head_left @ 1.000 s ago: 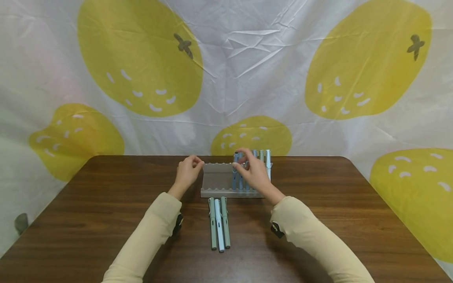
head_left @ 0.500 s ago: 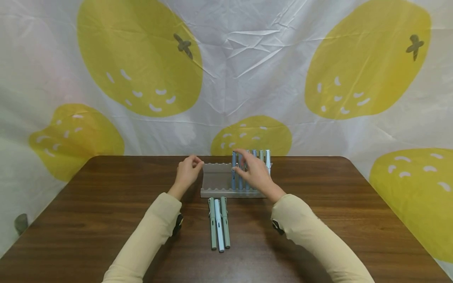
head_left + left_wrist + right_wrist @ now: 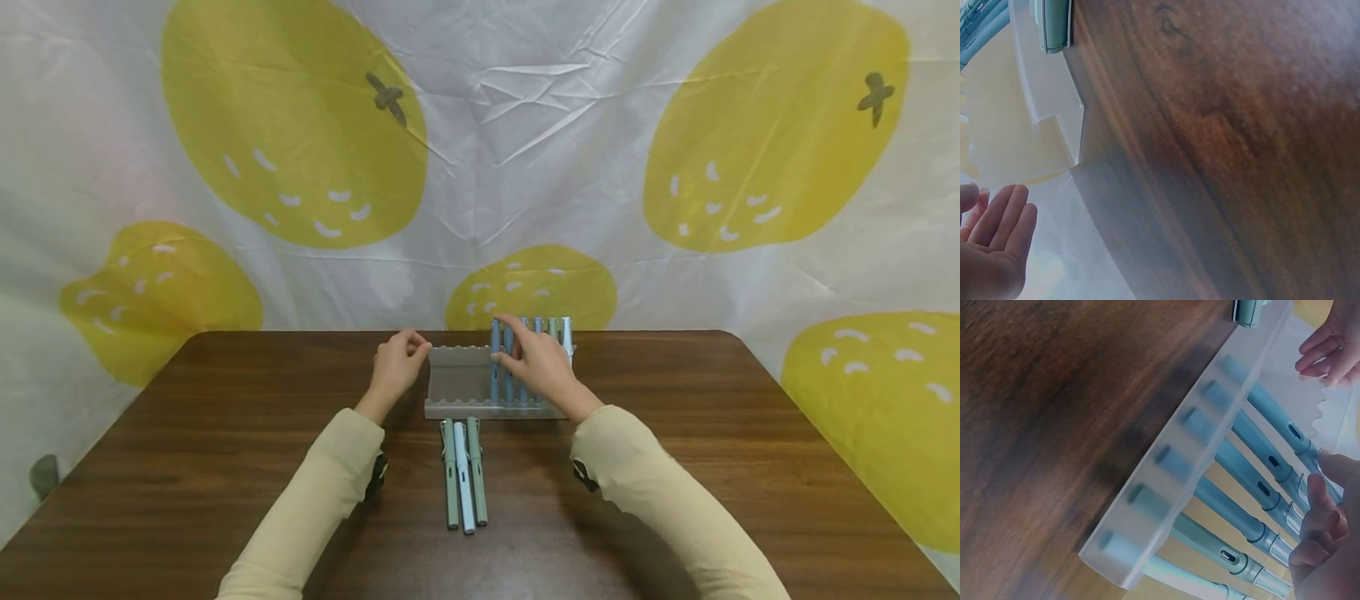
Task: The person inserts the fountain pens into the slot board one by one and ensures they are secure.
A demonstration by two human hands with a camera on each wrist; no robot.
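Head view, taking the middle of the clear rack (image 3: 459, 383) as the clock's centre: out at eight o'clock a pale yellow left sleeve (image 3: 311, 496) crosses the brown table (image 3: 225, 442), reaching to the left hand (image 3: 396, 367) at nine o'clock, whose thumb and fingertips come together on the rack's top corner. Next, at seven o'clock, three pens lie side by side on the table: a green pen (image 3: 451, 479), a light blue pen (image 3: 464, 483) and a second green pen (image 3: 477, 479), their far ends just beside the rack's front edge. Near the centre a blue pen (image 3: 495, 387) stands in the rack, the thumb and forefinger of the right hand (image 3: 546, 365) clamped around its upper part from between two and three o'clock. Right of that pen, towards three o'clock, the right wrist view shows three more blue pens (image 3: 1244, 467), a racked green pen (image 3: 1204, 540) and a racked light blue pen (image 3: 1179, 575). Finally, the right sleeve (image 3: 667, 500) runs out at four o'clock.
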